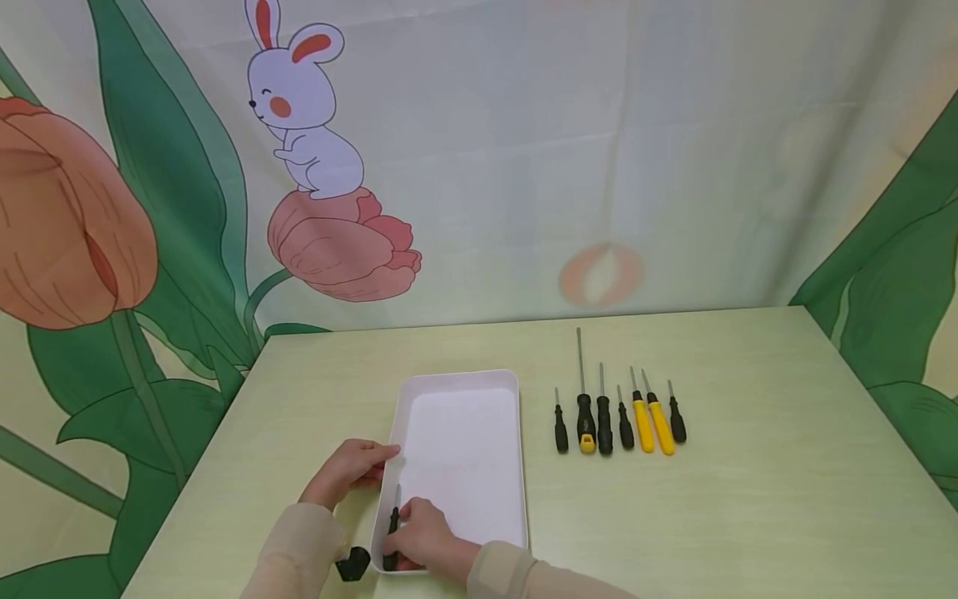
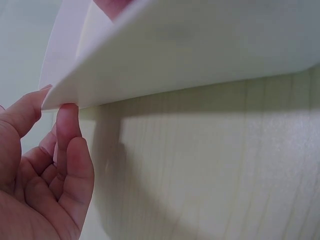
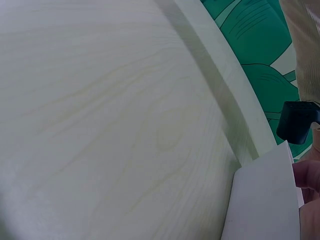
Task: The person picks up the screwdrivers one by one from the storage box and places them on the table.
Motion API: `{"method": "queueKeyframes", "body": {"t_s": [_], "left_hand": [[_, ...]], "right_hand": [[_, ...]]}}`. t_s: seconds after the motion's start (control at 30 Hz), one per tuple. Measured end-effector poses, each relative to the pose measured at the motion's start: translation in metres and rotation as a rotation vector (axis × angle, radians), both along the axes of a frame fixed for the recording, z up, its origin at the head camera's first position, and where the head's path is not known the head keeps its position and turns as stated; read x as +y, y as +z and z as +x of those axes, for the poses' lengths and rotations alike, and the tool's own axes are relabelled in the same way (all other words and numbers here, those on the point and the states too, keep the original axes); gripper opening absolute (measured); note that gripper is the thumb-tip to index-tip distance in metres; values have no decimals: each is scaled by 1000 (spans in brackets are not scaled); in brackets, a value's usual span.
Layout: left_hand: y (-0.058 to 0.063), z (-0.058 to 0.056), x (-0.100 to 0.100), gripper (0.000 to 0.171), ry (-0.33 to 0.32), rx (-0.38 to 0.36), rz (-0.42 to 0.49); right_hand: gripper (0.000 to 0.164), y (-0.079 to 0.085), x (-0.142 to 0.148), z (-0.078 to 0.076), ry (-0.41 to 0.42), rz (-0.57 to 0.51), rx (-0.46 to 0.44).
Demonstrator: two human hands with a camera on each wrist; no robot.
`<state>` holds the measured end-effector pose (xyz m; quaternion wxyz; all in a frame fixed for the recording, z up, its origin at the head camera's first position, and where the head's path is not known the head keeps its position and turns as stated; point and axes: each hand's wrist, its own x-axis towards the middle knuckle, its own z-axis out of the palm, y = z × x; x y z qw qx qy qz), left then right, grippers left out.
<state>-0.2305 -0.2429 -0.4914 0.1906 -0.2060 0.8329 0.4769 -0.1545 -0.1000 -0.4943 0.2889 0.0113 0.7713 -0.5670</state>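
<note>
A white rectangular tray [image 1: 464, 433] lies on the table. My left hand [image 1: 348, 470] pinches its left rim; in the left wrist view, the thumb of this hand [image 2: 45, 180] is on one side of the tray wall [image 2: 175, 55] and a fingertip on the other. Inside the tray's near left corner, my right hand [image 1: 430, 537] holds a small black screwdriver [image 1: 393, 521] by the handle, its shaft pointing away from me along the left wall. The right wrist view mostly catches the table, with the tray's outer wall [image 3: 265, 195] and part of a hand at the lower right.
Right of the tray, several screwdrivers stand in a row, handles towards me: black ones [image 1: 604, 428], a thick black-and-yellow one [image 1: 586, 420] and two yellow ones [image 1: 660, 428]. A black wrist device [image 1: 353, 564] sits by the left sleeve. A printed curtain [image 1: 509, 166] hangs behind the table.
</note>
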Motion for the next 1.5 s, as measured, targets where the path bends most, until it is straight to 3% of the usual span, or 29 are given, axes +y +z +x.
{"method": "queueKeyframes", "body": {"t_s": [0.23, 0.5, 0.93, 1.5], "left_hand": [[-3, 0, 0, 29, 6, 3, -1], [-1, 1, 1, 30, -2, 10, 11], [-2, -1, 0, 32, 1, -2, 2], [-1, 1, 0, 27, -3, 19, 26]], "right_hand": [[32, -2, 4, 1, -43, -57, -16], [30, 5, 15, -2, -32, -36, -62], [32, 19, 41, -5, 42, -74, -20], [35, 31, 79, -16, 53, -61, 95]]}}
